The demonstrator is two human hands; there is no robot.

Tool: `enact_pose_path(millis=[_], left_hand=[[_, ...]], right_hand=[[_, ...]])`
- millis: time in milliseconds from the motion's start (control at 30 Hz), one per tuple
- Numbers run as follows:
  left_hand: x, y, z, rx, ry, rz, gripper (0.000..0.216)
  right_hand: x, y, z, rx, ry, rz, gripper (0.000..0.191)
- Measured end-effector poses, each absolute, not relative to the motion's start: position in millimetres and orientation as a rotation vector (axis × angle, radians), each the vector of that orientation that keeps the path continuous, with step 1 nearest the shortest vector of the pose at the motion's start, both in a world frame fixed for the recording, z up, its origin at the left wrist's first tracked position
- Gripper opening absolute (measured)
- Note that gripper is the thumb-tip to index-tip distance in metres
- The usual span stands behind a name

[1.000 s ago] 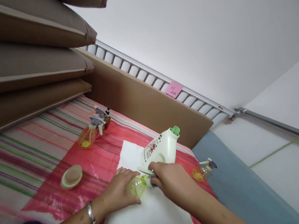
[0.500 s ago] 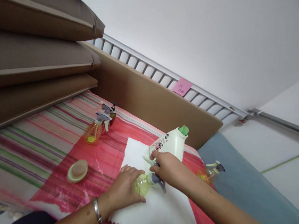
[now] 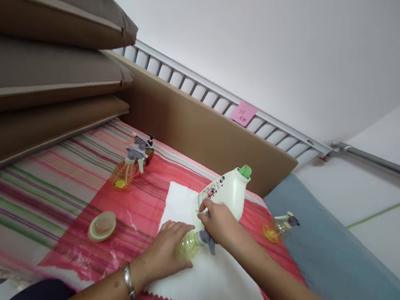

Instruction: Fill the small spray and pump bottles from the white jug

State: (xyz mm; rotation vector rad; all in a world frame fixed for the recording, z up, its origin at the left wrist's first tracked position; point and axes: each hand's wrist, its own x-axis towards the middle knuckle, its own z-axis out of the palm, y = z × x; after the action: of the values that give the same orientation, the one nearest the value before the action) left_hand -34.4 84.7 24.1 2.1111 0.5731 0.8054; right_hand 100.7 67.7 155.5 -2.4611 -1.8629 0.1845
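Note:
A clear spray bottle with yellowish liquid and a grey trigger head lies tilted over a white zigzag-edged cloth. Wrapped around its body is my left hand, with a silver bracelet at the wrist. The fingers of my right hand are closed on the grey trigger head, partly hiding it. Just beyond stands a white jug with a flower label and a green spout, its lower part behind my right hand. A round pale cap rests to the left of the cloth.
Two more spray bottles, one amber and one dark, stand at the left back. Another spray bottle is at the right by a blue-grey surface. Stacked brown cushions rise at left; a brown board stands behind.
My right hand has shifted slightly on the trigger head, and the head has turned a little. My left hand stays around the bottle. The whole view has moved slightly.

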Motion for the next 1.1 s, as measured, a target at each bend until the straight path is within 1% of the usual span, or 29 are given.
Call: enact_pose_path(millis=[133, 267, 367, 433, 533, 633, 767, 867, 933, 1100], left_hand=[[-36.5, 78.9, 31.2, 2.090, 0.454, 0.861, 0.069], [-33.2, 76.1, 31.9, 1.931, 0.476, 0.956, 0.052], [-29.2, 78.6, 27.6, 1.815, 0.535, 1.043, 0.036], [-28.1, 81.5, 24.9, 1.779, 0.543, 1.057, 0.031], [-29.3, 85.2, 23.7, 1.772, 0.531, 1.037, 0.031], [-31.5, 86.7, 25.2, 1.784, 0.518, 1.042, 0.031], [-32.9, 86.6, 27.0, 1.799, 0.526, 1.043, 0.030], [-32.1, 86.9, 25.9, 1.811, 0.516, 1.016, 0.031], [-31.3, 87.3, 25.0, 1.822, 0.496, 0.992, 0.030], [-31.0, 86.1, 26.9, 1.878, 0.502, 0.947, 0.027]], right_hand=[[97.2, 70.6, 155.7, -2.461, -1.806, 0.204, 0.011], [90.1, 70.4, 154.7, -2.452, -1.742, 0.254, 0.012], [83.9, 68.0, 150.1, -2.420, -1.706, 0.354, 0.015], [81.1, 66.4, 148.7, -2.396, -1.698, 0.410, 0.018], [81.3, 63.2, 156.2, -2.344, -1.758, 0.440, 0.021], [87.4, 54.9, 174.4, -2.210, -2.005, 0.401, 0.032], [98.4, 37.4, 191.8, -1.955, -2.442, 0.228, 0.037], [102.3, 30.2, 187.5, -1.821, -2.689, 0.053, 0.045], [101.4, 30.9, 180.5, -1.719, -2.818, -0.023, 0.042], [91.6, 40.8, 173.2, -1.624, -3.000, -0.078, 0.026]])
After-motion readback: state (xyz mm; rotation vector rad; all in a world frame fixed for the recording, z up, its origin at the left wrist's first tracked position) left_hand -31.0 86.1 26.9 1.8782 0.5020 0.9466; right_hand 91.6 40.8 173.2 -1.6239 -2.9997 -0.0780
